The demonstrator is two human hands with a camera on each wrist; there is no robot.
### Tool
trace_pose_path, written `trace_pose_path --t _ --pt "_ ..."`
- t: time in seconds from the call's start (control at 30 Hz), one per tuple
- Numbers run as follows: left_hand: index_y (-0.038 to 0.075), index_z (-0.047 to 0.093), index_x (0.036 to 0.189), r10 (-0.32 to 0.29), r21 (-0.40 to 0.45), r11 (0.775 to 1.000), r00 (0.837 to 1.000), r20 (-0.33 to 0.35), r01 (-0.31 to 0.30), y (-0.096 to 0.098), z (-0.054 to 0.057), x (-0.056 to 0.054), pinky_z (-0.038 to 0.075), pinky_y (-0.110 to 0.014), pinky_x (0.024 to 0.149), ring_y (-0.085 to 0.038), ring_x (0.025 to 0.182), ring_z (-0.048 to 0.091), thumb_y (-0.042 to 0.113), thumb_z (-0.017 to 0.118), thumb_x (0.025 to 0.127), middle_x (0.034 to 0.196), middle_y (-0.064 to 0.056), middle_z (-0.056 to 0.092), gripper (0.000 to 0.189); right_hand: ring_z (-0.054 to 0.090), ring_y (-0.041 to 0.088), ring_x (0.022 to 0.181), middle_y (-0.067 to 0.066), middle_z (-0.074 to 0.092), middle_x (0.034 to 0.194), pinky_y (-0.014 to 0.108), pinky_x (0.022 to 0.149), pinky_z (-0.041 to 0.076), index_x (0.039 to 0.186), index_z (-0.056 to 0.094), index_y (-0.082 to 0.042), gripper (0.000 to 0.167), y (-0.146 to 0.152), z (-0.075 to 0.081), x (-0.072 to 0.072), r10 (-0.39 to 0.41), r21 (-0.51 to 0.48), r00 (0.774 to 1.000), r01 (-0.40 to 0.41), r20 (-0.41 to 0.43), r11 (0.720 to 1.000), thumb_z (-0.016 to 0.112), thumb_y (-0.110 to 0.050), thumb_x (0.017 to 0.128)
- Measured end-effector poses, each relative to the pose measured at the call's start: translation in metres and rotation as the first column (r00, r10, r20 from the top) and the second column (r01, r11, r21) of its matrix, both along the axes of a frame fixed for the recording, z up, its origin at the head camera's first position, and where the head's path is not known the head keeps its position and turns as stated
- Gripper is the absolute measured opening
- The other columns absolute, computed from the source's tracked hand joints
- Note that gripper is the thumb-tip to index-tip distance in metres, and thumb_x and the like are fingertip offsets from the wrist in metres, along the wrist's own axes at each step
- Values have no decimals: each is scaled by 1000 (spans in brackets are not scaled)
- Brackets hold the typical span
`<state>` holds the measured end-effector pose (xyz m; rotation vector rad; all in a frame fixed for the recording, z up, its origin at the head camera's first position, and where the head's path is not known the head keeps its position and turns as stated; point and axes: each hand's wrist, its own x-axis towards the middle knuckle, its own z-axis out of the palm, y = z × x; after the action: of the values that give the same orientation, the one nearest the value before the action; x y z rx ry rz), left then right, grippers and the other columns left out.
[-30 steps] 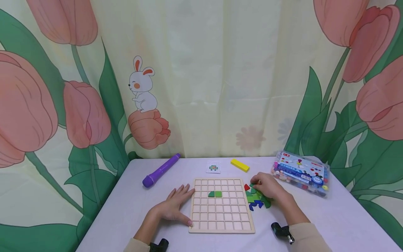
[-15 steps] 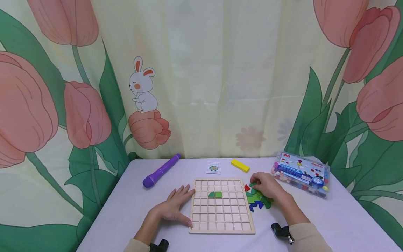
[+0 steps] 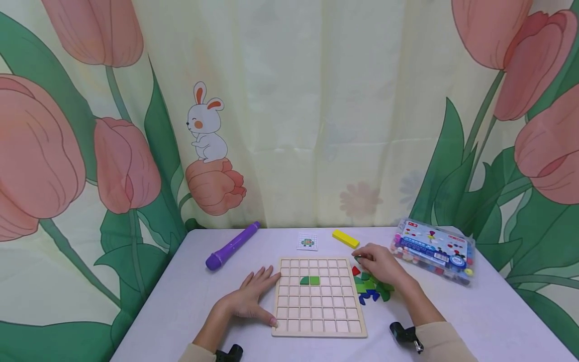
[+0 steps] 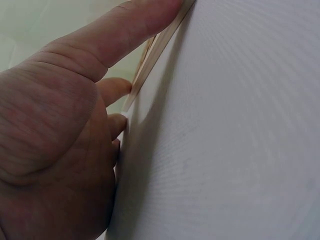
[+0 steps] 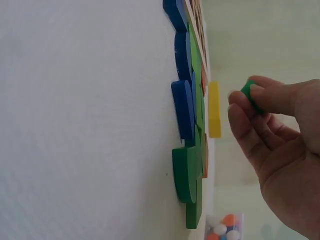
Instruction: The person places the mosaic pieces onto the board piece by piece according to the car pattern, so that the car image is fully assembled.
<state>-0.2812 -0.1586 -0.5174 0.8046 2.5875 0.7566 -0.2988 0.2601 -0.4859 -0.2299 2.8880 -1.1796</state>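
Observation:
A wooden grid board (image 3: 319, 334) lies flat on the table, with a dark green rounded piece (image 3: 304, 281) and a light green square piece (image 3: 314, 281) side by side in its cells. My left hand (image 3: 246, 300) rests along the board's left edge, fingers spread, thumb at the near left corner. In my right hand (image 3: 382, 264), thumb and fingertips pinch a small green block (image 5: 247, 90), raised above the loose pieces. That pile, right of the board, has green blocks (image 5: 185, 172), blue blocks (image 5: 183, 107) and a red block (image 3: 356, 271); the hand partly hides it.
Behind the board lie a small pattern card (image 3: 307, 242) and a yellow bar (image 3: 346, 239). A purple microphone (image 3: 231, 247) is at the back left. At the back right sits a clear plastic box (image 3: 434, 251) with a printed label and colourful balls.
My right hand has lifted slightly and shifted left and away from me, bringing the green block up off the pile. The left hand and board stay in place.

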Motion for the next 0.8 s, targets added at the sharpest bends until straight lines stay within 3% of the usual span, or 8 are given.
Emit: trace_pose_path --t 0.2,0.47,0.6,0.7,0.8 --pt "21 25 167 -5 6 1000 1000 -1 5 0 3 1 -3 -64 129 -38 163 -1 67 87 68 176 -14 10 126 60 20 83 6 62 97 22 69 55 126 75 -8 26 -9 8 0 30 -90 998 -35 -55 995 63 -6 102" --pt "19 25 167 -9 8 1000 1000 0 9 -1 1 2 -3 -64 129 -38 163 0 66 87 68 175 -15 10 126 68 20 83 11 64 106 37 78 65 122 72 -7 24 -28 10 -3 46 -194 993 -67 -111 979 59 -1 103" --pt "20 25 167 -8 10 1000 1000 -4 8 -1 0 1 -3 -64 129 -37 163 -1 67 87 68 176 -15 10 126 69 28 84 18 66 107 41 77 64 122 70 -8 23 -38 13 -4 50 -212 992 -74 -116 974 59 0 103" --pt "21 24 167 -11 8 1000 1000 -4 11 -1 -1 0 -4 -64 129 -37 163 -1 67 87 68 176 -15 10 126 69 32 86 18 70 102 37 69 62 122 70 -9 22 -44 13 -4 60 -202 993 -80 -103 976 60 -3 103" --pt "20 24 167 -16 6 1000 1000 -5 16 0 -2 -1 -4 -64 128 -38 163 -1 67 87 69 176 -15 10 126 65 27 83 11 71 95 29 63 56 119 72 -10 19 -48 12 -6 76 -147 991 -91 -108 985 64 -6 102"
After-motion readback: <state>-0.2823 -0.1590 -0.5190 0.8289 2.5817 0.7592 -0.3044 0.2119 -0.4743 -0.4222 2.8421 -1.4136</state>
